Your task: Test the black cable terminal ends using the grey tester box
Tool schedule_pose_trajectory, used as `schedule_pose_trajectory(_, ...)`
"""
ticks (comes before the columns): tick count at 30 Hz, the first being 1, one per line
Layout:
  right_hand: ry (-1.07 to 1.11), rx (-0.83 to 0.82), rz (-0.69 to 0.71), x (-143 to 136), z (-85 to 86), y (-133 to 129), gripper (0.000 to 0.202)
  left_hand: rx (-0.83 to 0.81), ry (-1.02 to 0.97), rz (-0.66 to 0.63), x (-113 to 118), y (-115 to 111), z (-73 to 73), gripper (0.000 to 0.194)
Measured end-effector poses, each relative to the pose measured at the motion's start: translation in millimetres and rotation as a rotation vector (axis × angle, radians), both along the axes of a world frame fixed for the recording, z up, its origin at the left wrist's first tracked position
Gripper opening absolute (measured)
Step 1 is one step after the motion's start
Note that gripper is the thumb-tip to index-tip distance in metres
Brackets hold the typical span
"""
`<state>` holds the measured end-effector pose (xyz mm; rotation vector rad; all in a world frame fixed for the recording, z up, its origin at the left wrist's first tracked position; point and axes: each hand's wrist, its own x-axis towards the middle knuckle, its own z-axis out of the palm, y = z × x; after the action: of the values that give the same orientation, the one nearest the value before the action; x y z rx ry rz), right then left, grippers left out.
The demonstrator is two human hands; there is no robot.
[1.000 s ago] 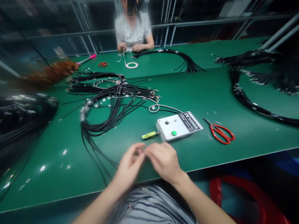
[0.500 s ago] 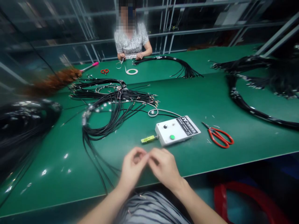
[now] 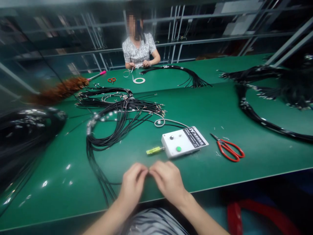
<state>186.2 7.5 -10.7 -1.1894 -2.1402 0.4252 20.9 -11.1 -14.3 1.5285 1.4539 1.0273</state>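
Observation:
My left hand (image 3: pixel 133 182) and my right hand (image 3: pixel 168 181) meet fingertip to fingertip above the front edge of the green table (image 3: pixel 210 176). Both are closed in a pinch, and what lies between the fingertips is too small to name. Black cables (image 3: pixel 97 173) from a coiled bundle (image 3: pixel 105 140) run down to my left hand and pass behind it. Just beyond my hands sits a white box (image 3: pixel 184 142) with a green button and a yellow-green piece (image 3: pixel 154 150) on its left side.
Red-handled scissors (image 3: pixel 230 149) lie right of the box. More black cable bundles lie at the left (image 3: pixel 29 130) and right (image 3: pixel 269 125). Across the table sits a person (image 3: pixel 140 50), near a white tape roll (image 3: pixel 139 80), small red scissors (image 3: pixel 111 80) and a brown duster (image 3: pixel 66 89).
My hands have shifted slightly left, their fingertips now pinched closer together. The whole view has moved a little, so the table things appear lower.

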Motion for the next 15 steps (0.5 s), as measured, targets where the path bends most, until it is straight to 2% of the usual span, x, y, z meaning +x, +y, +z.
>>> schedule_pose_trajectory(3, -0.026, 0.06, -0.005, 8.8, -1.1, 2.1, 0.017, -0.054, -0.035, 0.01, -4.8, 4.8, -2.8, 0.017)
schedule_pose_trajectory(7, -0.082, 0.15, -0.039, 14.6, 7.0, 4.2, 0.011, -0.177, -0.167, 0.027, -7.3, 11.2, -1.5, 0.02)
schedule_pose_trajectory(12, -0.234, 0.22, -0.007, -2.6, 15.8, 9.0, 0.008, -0.216, -0.233, -0.001, -6.9, 13.3, 2.6, 0.02)
schedule_pose_trajectory(15, -0.247, 0.262, 0.062, -7.8, 15.3, 12.4, 0.021, -0.199, -0.208, -0.023, -7.5, 12.8, 3.6, 0.02)
